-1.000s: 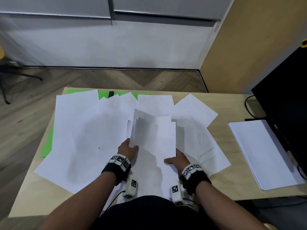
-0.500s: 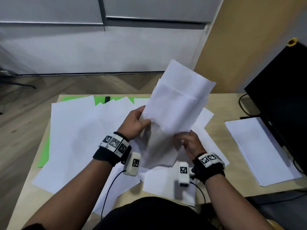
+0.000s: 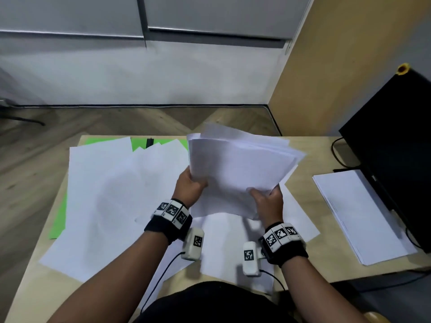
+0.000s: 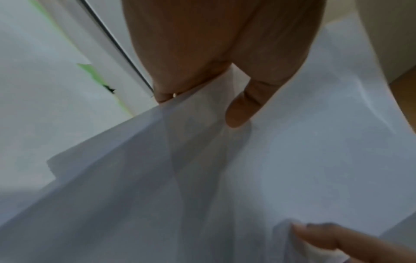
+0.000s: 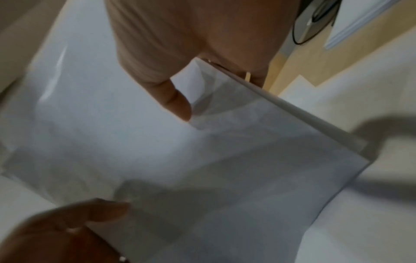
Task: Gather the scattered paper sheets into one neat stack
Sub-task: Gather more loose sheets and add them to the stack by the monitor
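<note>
A loose bundle of white sheets (image 3: 235, 173) is held above the table's middle, its edges uneven. My left hand (image 3: 190, 186) grips the bundle's left edge, thumb on top (image 4: 241, 110). My right hand (image 3: 268, 201) pinches its near right corner, thumb over the paper (image 5: 178, 99). More white sheets (image 3: 105, 194) lie scattered over the left half of the table (image 3: 314, 145), overlapping one another, and a few lie under the bundle near the front edge (image 3: 224, 248).
A neat separate pile of white paper (image 3: 359, 213) lies at the right. A black monitor (image 3: 396, 141) with cables stands at the far right. Green sheets (image 3: 57, 220) lie under the scattered paper at left and back. The floor lies beyond the table's far edge.
Both hands lifted a bundle off the table, raised it upright, and have now tilted it flatter and lower over the table's middle.
</note>
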The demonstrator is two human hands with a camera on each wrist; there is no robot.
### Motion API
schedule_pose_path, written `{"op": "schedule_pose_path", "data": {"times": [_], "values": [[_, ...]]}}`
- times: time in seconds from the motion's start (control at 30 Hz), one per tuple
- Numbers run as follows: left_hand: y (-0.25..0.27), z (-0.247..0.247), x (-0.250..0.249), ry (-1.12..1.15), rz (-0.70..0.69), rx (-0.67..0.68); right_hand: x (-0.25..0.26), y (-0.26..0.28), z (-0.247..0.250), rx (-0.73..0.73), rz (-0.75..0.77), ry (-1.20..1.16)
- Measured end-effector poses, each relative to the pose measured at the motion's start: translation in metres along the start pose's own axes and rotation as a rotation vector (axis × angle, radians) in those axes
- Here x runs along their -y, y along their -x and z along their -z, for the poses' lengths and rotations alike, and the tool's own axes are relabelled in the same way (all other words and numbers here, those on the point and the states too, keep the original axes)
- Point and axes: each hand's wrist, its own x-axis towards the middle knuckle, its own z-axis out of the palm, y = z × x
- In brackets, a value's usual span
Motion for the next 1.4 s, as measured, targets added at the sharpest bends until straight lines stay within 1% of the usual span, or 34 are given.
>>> {"op": "schedule_pose_path", "data": {"times": [0.07,0.13,0.2,0.27,0.37,0.5,0.67,0.73,0.83,0.9,1.0,1.07,1.1,1.13,1.17,1.27,1.3,1.4], "values": [[0.002,-0.004,0.003,0.027,0.029,-0.003,0.001,0.001,-0.004,-0.026,-0.010,-0.026],[0.002,-0.006,0.000,0.048,-0.002,0.014,0.004,0.000,-0.005,-0.052,0.004,-0.059],[0.000,-0.005,-0.004,0.057,-0.043,0.023,0.010,0.001,-0.004,-0.075,0.049,-0.076],[-0.001,-0.001,-0.005,0.057,-0.062,-0.003,0.012,0.000,0.000,-0.101,0.081,-0.066],[-0.002,0.005,-0.005,0.033,-0.096,-0.043,0.014,0.001,0.003,-0.080,0.092,-0.027],[0.001,0.002,-0.011,0.023,-0.111,-0.039,0.019,0.002,0.002,-0.061,0.120,-0.030],[0.003,-0.002,-0.021,0.037,-0.163,-0.036,0.027,0.000,-0.002,-0.054,0.171,-0.100],[0.002,-0.001,-0.021,0.031,-0.159,-0.032,0.026,-0.003,-0.002,-0.054,0.164,-0.095],[-0.001,0.001,-0.017,0.015,-0.095,-0.039,0.020,-0.009,-0.002,-0.061,0.116,-0.059],[0.000,0.000,-0.018,0.011,-0.073,-0.020,0.024,-0.009,-0.002,-0.044,0.107,-0.077],[0.006,0.000,-0.027,0.051,-0.125,0.002,0.039,-0.006,-0.001,-0.035,0.177,-0.175],[0.008,0.001,-0.030,0.060,-0.184,-0.010,0.043,-0.005,0.001,-0.062,0.214,-0.215],[0.008,0.003,-0.029,0.052,-0.193,-0.018,0.042,-0.006,0.001,-0.073,0.213,-0.214],[0.006,0.003,-0.024,0.040,-0.176,-0.022,0.038,-0.006,-0.001,-0.077,0.194,-0.197],[0.004,0.004,-0.017,0.013,-0.129,-0.021,0.032,-0.007,-0.002,-0.066,0.158,-0.161],[0.004,0.004,0.006,-0.147,0.069,0.025,0.009,-0.007,-0.009,0.027,0.032,0.017],[0.007,0.003,0.012,-0.172,0.104,0.035,0.003,-0.006,-0.010,0.046,0.010,0.061],[0.014,0.002,0.017,-0.148,0.101,-0.008,0.002,-0.003,-0.008,0.022,0.030,0.070]]}}
